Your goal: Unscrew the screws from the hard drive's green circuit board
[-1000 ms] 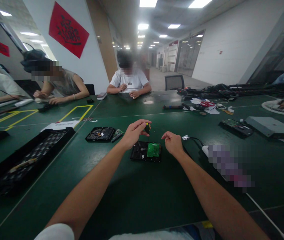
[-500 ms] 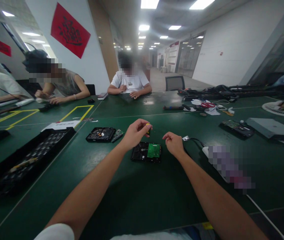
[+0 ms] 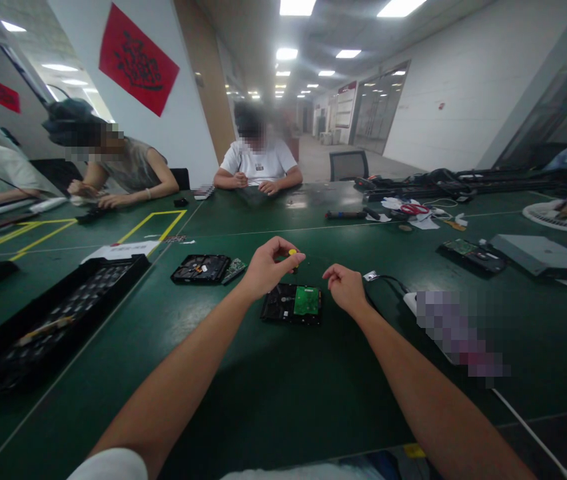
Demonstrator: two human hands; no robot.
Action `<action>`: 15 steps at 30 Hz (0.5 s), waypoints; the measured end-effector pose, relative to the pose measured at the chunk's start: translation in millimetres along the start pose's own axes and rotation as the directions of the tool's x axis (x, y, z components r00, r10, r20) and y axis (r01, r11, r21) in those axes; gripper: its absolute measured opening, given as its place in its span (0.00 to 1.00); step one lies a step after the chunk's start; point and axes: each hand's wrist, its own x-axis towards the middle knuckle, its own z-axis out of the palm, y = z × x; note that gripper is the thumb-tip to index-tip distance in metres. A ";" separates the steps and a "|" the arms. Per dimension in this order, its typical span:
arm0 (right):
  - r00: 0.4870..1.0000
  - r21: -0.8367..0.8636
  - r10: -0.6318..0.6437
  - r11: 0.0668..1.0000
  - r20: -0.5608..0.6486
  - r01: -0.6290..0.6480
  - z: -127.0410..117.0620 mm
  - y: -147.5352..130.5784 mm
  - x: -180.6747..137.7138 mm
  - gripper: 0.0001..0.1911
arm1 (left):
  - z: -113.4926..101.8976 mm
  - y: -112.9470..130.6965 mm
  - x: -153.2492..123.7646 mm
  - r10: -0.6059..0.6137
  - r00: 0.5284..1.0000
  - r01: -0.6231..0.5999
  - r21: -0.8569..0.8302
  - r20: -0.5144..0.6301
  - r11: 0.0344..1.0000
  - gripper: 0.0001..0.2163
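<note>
My left hand is closed in a pinch over the far edge of a hard drive. Between thumb and fingers it holds a small screwdriver with a round yellow end; the rest of the tool is mostly hidden. The hard drive lies flat on the green table, its green circuit board facing up on the right half. Just right of the drive, my right hand hovers with fingers curled and pressed together; whatever they hold, if anything, is too small to make out.
Another opened drive and a loose circuit board lie to the left, beyond a long black tray. Rightward are a cable plug, a white power bank-like block, another drive and a grey box. Co-workers sit across the table.
The screwdriver has tipped or turned in my left hand, so its yellow end now shows on top. My right hand has barely moved.
</note>
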 end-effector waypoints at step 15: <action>0.999 -0.009 0.031 0.999 0.020 -0.031 -0.5 -3.6 -0.4 0.18 | -1.4 0.9 -0.9 0.028 0.991 -0.004 -0.173 0.132 0.985 0.17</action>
